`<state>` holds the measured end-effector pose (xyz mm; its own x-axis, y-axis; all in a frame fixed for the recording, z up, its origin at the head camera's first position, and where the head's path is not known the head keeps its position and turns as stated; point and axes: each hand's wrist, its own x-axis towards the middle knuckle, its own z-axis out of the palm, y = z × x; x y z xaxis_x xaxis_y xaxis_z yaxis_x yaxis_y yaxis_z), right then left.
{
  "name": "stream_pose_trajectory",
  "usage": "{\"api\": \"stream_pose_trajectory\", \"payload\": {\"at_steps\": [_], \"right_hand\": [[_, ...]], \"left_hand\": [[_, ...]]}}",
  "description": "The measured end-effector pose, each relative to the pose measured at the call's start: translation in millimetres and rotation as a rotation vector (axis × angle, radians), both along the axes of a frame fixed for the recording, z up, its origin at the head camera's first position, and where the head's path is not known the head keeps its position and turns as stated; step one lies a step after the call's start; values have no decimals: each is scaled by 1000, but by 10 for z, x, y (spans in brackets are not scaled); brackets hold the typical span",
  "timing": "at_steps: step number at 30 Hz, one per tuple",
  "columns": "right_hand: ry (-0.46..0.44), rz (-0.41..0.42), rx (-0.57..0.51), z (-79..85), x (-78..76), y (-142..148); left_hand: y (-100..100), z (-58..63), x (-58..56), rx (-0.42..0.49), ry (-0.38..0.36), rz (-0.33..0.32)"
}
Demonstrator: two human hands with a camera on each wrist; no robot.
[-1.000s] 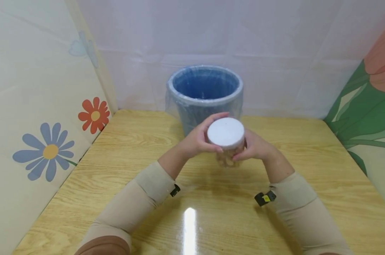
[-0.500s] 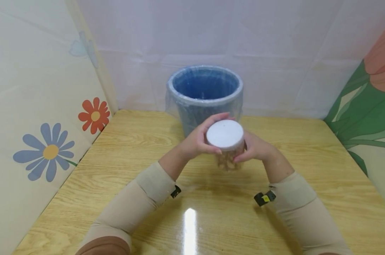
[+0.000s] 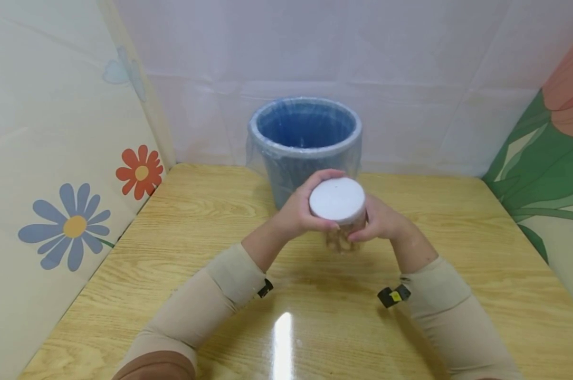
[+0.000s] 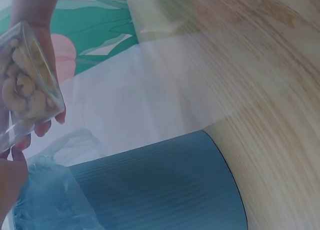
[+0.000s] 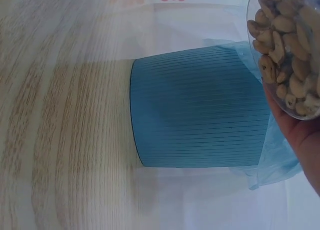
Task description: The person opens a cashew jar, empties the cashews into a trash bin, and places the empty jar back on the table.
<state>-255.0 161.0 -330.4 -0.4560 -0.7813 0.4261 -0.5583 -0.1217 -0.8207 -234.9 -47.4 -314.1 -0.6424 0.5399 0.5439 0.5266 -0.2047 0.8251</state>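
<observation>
Jar (image 3: 336, 241) w/ wht lid (image 3: 337, 199): head cam; R wrist: nuts (image 5: 294, 47) clearest.

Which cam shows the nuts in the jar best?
Right wrist: the nuts show there in greatest number, as distinct pieces, though cut off by the frame. Left wrist shows fewer, hazier ones through the side of the jar, also cut off. Head gives just a small blurred patch under the white lid.

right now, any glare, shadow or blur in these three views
Head: a white glare streak and soft shadows on the yellow wood-grain table, tan nuts blurry inside the white-lidded clear round jar; left wrist: pale haze; right wrist: fairly crisp lines on the blue ribbed bin.
</observation>
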Motion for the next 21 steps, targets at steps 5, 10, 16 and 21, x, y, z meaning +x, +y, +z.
{"api": "stream_pose_trajectory", "payload": {"at_steps": [5, 10, 16, 21], "right_hand": [[-6, -22, -1, 2, 8, 0], [21, -20, -15, -6, 7, -3], [46, -22, -36, -26, -2, -13], [61, -23, -57, -38, -12, -21]], "left_hand": [[26, -10, 3, -2, -5, 30], [48, -37, 2, 5, -16, 44], [58, -69, 1, -12, -16, 74], [62, -65, 0, -20, 0, 94]]}}
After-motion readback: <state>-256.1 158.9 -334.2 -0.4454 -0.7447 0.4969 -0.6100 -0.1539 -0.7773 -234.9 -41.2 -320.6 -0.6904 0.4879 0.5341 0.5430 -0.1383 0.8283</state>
